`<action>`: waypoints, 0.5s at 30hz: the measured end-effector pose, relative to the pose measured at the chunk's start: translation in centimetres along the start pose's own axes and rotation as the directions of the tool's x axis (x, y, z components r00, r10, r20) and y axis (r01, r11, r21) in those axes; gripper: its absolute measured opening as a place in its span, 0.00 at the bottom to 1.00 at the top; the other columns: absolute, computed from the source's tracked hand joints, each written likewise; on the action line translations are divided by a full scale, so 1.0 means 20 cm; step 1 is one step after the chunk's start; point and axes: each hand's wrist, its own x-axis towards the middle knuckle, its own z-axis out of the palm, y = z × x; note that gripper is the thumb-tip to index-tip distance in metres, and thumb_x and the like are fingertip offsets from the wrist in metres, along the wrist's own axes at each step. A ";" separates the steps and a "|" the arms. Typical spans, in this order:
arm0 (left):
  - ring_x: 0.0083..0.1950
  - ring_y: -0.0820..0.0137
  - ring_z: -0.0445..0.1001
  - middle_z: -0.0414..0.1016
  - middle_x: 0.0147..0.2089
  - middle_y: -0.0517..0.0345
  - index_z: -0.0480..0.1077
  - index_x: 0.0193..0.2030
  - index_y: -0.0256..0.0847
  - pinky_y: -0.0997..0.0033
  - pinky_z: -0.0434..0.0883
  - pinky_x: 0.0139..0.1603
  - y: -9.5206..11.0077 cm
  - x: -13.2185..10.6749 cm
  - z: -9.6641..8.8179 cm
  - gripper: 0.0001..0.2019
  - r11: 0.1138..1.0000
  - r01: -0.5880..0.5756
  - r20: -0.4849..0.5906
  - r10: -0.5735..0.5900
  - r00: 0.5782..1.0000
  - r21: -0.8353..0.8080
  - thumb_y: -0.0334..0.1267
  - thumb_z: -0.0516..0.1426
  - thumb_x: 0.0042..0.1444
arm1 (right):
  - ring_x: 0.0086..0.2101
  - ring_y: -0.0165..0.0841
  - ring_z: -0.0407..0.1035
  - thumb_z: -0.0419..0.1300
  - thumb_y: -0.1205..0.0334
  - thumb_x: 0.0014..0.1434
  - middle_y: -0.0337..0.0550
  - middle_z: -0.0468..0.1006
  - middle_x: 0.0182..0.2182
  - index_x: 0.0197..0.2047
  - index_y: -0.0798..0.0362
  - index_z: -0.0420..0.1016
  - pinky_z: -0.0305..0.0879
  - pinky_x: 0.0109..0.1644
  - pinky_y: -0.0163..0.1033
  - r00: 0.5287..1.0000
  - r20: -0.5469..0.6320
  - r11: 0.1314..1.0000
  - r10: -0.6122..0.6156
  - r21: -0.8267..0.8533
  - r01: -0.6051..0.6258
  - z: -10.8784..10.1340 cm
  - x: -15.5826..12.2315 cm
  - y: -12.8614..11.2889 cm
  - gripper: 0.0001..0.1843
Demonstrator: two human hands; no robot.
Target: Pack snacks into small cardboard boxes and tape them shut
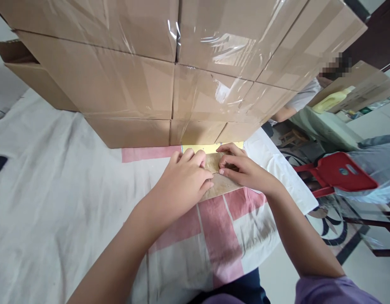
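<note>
A light-brown board or sheet [225,185] lies flat on the cloth in front of me, and a yellow printed sheet [210,148] shows just behind it. My left hand [187,173] rests over its left side, fingers curled and the thumb close to the index finger. From the right, my right hand [241,166] reaches in with bent fingers and a pinched thumb and fingertip. A thin dark line runs between the two sets of fingertips. It is too small to tell whether this is an edge or a separate piece, and whatever the fingers pinch is hidden.
Taped cardboard boxes [128,80] stand stacked right behind my hands. A pink-and-white cloth [220,236] covers the table. To the left is an open carton [39,80]. A red chair [347,171], a yellow bottle [332,100] and another person's arm [283,113] are at right.
</note>
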 end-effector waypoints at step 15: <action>0.47 0.59 0.69 0.72 0.42 0.52 0.76 0.41 0.40 0.56 0.59 0.44 0.13 0.03 0.02 0.13 0.996 -0.053 0.081 0.047 0.996 0.074 0.34 0.50 0.70 | 0.53 0.41 0.64 0.59 0.61 0.66 0.48 0.66 0.56 0.35 0.52 0.70 0.63 0.55 0.48 0.999 -0.039 0.999 0.035 0.004 -0.035 0.03 -0.01 0.00 0.08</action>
